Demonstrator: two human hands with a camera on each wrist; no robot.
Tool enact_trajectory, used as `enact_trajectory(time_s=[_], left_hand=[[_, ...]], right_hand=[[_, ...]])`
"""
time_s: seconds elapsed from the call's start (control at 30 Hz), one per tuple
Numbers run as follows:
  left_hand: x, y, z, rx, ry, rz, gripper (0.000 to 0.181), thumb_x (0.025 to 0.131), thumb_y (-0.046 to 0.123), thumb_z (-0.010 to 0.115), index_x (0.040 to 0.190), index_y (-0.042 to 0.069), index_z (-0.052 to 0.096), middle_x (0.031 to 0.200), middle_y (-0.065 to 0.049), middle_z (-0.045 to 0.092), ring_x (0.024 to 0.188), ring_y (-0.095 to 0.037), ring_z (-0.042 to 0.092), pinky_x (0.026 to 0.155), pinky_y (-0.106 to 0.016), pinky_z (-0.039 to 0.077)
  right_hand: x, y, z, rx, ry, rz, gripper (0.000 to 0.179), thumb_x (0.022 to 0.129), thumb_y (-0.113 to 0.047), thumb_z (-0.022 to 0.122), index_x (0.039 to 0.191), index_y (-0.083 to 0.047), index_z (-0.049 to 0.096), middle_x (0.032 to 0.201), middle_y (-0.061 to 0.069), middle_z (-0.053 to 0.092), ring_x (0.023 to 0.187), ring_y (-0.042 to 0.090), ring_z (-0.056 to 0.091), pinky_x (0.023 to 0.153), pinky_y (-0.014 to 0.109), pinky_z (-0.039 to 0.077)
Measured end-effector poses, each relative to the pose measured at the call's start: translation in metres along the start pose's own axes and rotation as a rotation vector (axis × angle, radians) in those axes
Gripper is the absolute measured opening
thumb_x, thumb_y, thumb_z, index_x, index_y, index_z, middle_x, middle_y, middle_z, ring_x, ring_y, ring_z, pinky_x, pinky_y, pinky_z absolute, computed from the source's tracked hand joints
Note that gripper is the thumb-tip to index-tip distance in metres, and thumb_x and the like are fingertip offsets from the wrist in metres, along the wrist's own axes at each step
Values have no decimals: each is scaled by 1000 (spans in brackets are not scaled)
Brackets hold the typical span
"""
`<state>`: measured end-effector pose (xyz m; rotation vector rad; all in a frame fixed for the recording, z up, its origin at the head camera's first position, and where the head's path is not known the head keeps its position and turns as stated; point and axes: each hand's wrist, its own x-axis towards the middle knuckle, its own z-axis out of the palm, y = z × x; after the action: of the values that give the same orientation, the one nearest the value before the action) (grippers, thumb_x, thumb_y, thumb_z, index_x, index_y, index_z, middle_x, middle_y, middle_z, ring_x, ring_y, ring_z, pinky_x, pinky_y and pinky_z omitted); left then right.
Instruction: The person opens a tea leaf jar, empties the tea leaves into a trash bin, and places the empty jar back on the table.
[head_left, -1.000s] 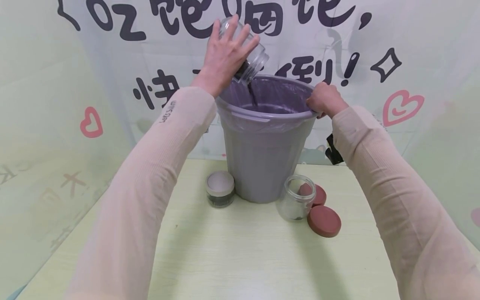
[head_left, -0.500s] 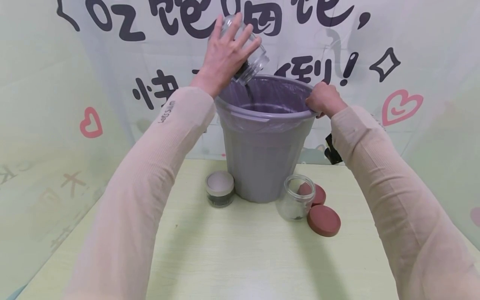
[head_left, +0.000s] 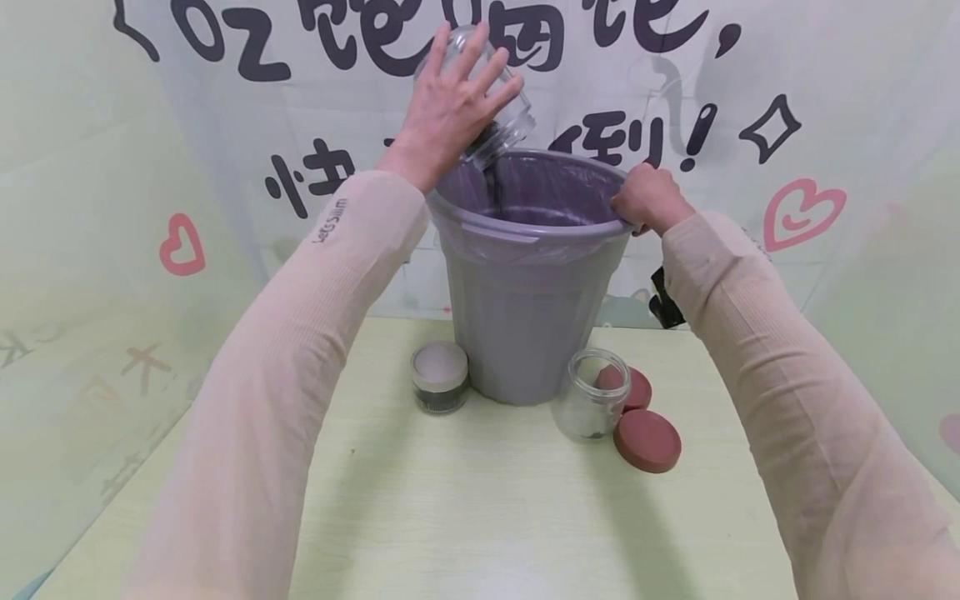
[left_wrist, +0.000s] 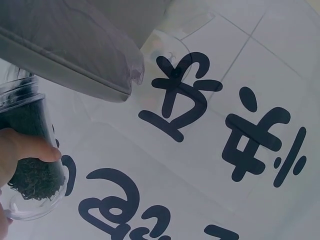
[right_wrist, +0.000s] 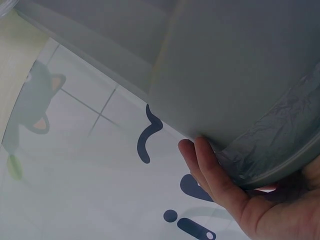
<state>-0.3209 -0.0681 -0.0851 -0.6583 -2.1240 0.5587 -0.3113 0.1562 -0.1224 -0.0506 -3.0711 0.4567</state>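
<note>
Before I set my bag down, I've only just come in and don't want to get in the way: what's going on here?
Someone's left hand holds a tilted clear jar over a lined grey bin, and dark, shredded-looking stuff is falling in; some is in the jar yet. The right hand grips the bin's rim. On the table, an open jar stands beside two red lids, and a lidded jar stands left of the bin.
</note>
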Motion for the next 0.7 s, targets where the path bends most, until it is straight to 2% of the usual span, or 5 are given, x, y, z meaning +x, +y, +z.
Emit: enact_trajectory(time_s=[0.5,0.7], left_hand=[[1,1,1,41,46,72,49,88,-10,36,129,17,39,138,-10,36,132,-30,22,106,-50,15],[3,1,0,65,45,94,50,88,-9,35,130,19,38,139,-8,34,132,-29,21,106,-50,15]], right_hand=[[1,0,1,1,-8,10,33,81,-6,38,104,16,47,108,34,50,40,10,54,44,20,48],[1,0,0,-1,-9,12,35,81,-7,38,106,17,46,109,35,49,37,8,51,43,20,47]])
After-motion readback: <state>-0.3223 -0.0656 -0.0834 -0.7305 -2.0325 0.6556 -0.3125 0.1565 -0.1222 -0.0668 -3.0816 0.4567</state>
